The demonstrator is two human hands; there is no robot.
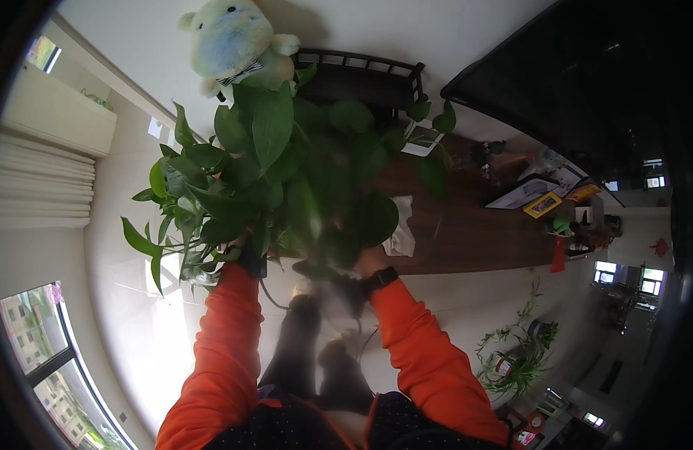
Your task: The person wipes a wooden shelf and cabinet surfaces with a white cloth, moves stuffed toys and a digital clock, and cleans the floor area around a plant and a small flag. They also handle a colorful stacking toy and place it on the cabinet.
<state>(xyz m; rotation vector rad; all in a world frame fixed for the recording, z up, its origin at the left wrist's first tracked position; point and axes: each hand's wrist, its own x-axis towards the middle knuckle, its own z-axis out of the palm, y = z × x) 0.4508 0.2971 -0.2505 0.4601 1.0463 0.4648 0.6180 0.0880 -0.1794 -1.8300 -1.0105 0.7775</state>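
A large leafy potted plant (273, 180) fills the middle of the head view, its broad green leaves covering whatever holds it. My left hand (234, 247) reaches in at its lower left, mostly hidden by leaves and a dark strap or device at the wrist. On the other side, my right hand (371, 260) reaches under the leaves at the lower right, a dark watch (383, 278) on its wrist. The fingers of both hands are hidden, so their grip cannot be made out. A crumpled white cloth (401, 228) lies on the wooden cabinet top (459, 236) right of the leaves.
Behind the plant are a plush toy (232, 42) and a dark railed stand (357, 79). A large dark television screen (577, 84) overhangs the cabinet's right part, near picture frames (523, 192). Another potted plant (518, 365) stands at lower right. Cables hang near my legs.
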